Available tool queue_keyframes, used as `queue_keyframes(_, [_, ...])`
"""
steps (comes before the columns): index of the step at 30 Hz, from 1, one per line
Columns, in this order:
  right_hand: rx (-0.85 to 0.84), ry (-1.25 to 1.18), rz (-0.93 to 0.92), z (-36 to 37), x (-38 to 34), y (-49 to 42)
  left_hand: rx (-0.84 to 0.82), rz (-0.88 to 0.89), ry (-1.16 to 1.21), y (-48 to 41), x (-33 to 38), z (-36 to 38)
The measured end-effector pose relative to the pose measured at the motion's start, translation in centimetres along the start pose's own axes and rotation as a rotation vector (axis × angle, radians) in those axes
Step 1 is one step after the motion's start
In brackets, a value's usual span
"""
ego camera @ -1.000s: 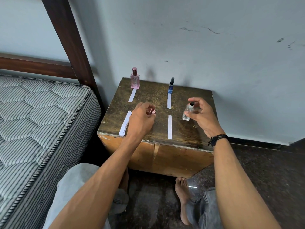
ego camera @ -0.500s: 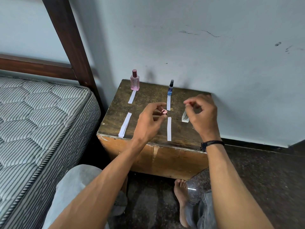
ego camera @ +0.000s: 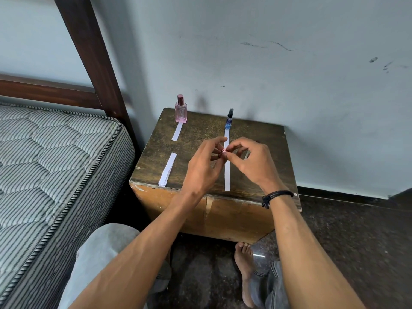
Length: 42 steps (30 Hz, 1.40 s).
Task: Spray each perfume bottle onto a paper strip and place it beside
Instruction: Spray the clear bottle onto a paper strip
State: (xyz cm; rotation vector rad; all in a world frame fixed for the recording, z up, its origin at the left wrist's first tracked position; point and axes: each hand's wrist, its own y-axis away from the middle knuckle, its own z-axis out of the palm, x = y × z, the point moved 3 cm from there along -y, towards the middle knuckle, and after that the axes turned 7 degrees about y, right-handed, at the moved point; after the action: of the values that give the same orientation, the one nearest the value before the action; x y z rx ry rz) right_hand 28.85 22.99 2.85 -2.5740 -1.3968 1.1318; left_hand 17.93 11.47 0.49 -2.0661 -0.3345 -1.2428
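My left hand (ego camera: 204, 167) pinches a small pink cap (ego camera: 223, 151) above the middle of the wooden box (ego camera: 200, 139). The thumb and forefinger of my right hand (ego camera: 253, 162) meet the same cap from the right. A clear bottle (ego camera: 246, 155) stands behind my right hand, mostly hidden. At the back of the box stand a pink perfume bottle (ego camera: 180, 110) and a slim blue spray bottle (ego camera: 229, 119), each with a paper strip in front: the left strip (ego camera: 177, 132) and the right strip (ego camera: 227, 136). Two longer strips lie nearer me, the near left strip (ego camera: 167, 169) and the near right strip (ego camera: 227, 176).
A striped mattress (ego camera: 55, 166) and a dark wooden bed post (ego camera: 93, 54) are close on the left. The box stands against a pale wall (ego camera: 289, 85). My knees and a bare foot (ego camera: 244, 264) are on the dark floor below.
My right hand let go of the clear bottle and moved left. My left hand carried the cap right, and the two hands now meet over the box's middle.
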Motion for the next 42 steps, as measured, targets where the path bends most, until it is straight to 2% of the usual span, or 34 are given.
queue_keyframes(4, [0.100,-0.071,0.025,-0.8,0.0,0.0,0.009,-0.022,0.065,-0.6,0.7,0.8])
queue_keyframes(8, [0.279,-0.080,0.092,-2.5,1.0,-0.2,-0.011,-0.071,0.138,-1.3,1.3,2.0])
queue_keyframes(10, [0.377,-0.105,0.140,-3.4,2.1,-0.2,-0.003,-0.087,0.120,-1.5,1.3,2.6])
queue_keyframes(13, [0.425,-0.073,0.175,-3.9,3.6,-0.2,-0.020,-0.113,0.043,-1.6,0.9,3.6])
queue_keyframes(18, [0.407,0.012,0.144,-3.5,4.5,-0.2,-0.099,-0.132,-0.051,-1.6,0.9,5.1])
queue_keyframes(28, [0.308,0.046,0.176,-3.2,5.1,-0.3,-0.399,-0.232,-0.206,-1.4,-0.3,6.7])
queue_keyframes(37, [0.200,-0.001,0.221,-3.0,5.3,-0.4,-0.428,-0.236,-0.209,-1.3,-0.4,6.7])
queue_keyframes(42, [0.197,0.001,0.215,-2.4,5.6,-0.2,-0.441,-0.231,-0.219,-1.2,-0.4,6.5])
